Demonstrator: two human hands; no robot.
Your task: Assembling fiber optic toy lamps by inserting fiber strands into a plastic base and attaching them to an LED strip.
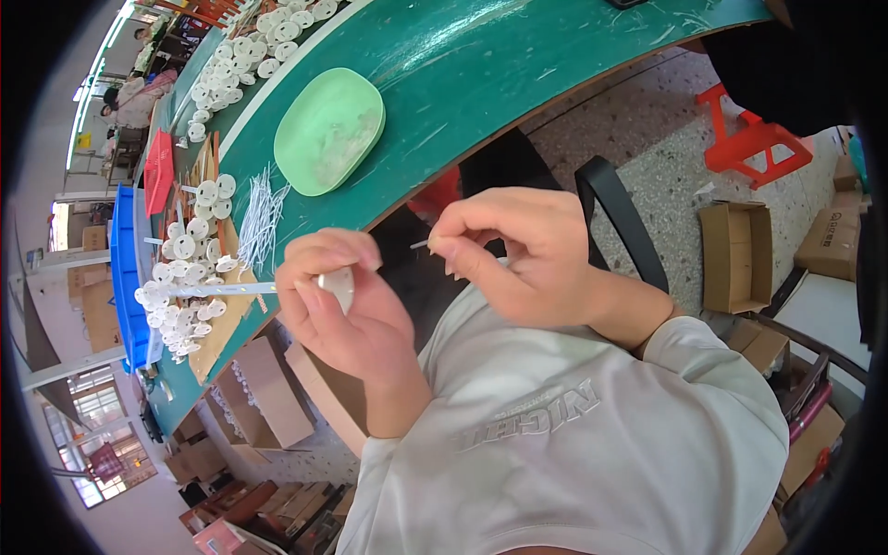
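My left hand (pixel 347 305) is raised by the table edge, its fingers curled around a white round disc (pixel 339 289) that shows partly between fingers and palm. My right hand (pixel 518 254) is beside it, apart from it, with thumb and forefinger pinched on a small thin pin-like piece (pixel 419 245) whose tip sticks out to the left. A pale narrow strip (pixel 222 289) reaches from a heap of white disc parts (pixel 180 305) to behind my left hand; whether it touches the hand I cannot tell. A bundle of white thin wires or ties (pixel 263 217) lies on the table.
A light green tray (pixel 296 129) with small clear pieces lies on the green table (pixel 435 83). More white discs (pixel 245 60) lie at the far left, near a blue bin (pixel 128 277) and a red tray (pixel 158 173). A red stool (pixel 754 148) and cardboard boxes (pixel 737 259) stand right.
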